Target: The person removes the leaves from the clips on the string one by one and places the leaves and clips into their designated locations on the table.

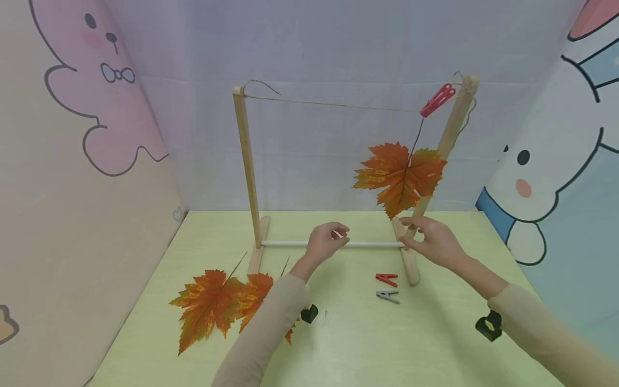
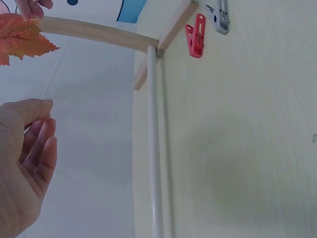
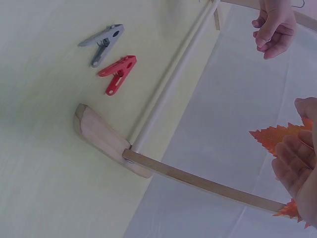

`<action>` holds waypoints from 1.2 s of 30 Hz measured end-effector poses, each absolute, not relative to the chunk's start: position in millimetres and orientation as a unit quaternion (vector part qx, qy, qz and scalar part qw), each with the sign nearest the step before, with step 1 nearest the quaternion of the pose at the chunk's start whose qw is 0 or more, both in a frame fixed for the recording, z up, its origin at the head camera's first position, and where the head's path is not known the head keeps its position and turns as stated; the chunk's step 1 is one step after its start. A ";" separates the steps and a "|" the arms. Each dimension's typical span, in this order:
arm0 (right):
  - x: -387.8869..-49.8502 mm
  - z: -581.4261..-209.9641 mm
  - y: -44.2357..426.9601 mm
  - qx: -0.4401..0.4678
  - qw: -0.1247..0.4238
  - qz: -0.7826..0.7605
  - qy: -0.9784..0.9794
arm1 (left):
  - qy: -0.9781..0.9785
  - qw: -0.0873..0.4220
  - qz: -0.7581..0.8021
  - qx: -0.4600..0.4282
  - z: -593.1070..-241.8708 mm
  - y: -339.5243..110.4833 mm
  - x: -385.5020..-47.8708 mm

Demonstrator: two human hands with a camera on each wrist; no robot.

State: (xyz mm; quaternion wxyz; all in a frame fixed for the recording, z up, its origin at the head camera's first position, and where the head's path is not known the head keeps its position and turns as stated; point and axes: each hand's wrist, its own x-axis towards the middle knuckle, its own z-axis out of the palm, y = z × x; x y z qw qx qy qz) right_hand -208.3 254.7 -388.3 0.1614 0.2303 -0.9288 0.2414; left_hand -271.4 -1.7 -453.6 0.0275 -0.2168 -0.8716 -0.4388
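Note:
An orange maple leaf (image 1: 403, 174) hangs by its stem from a string (image 1: 333, 104) near the right post, held there by a red clothespin (image 1: 437, 100). Just below the leaf's lower tip is my right hand (image 1: 436, 242), fingers loosely bent and gripping nothing; whether it touches the leaf I cannot tell. My left hand (image 1: 326, 240) hovers by the white crossbar (image 1: 372, 244), thumb and fingers bent with a gap between them and nothing held. On the table lie a second red clothespin (image 3: 118, 73) and a grey clothespin (image 3: 103, 43), side by side.
A wooden frame, with a left post (image 1: 247, 166) and right post (image 1: 456, 115), carries the string. More maple leaves (image 1: 208, 303) lie at the table's left, partly behind my left sleeve (image 1: 271, 328). White cloth (image 1: 309, 161) hangs behind; cartoon-printed panels flank both sides.

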 end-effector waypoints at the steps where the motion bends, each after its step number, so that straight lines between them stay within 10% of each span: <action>1: -209.3 -384.5 254.9 0.232 0.164 0.237 -0.929 | -0.871 0.029 -0.440 -0.218 -451.3 0.0 -271.7; 36: -225.2 -304.7 259.2 0.305 0.273 0.168 -0.897 | -0.834 0.061 -0.489 -0.247 -389.1 33.7 -272.8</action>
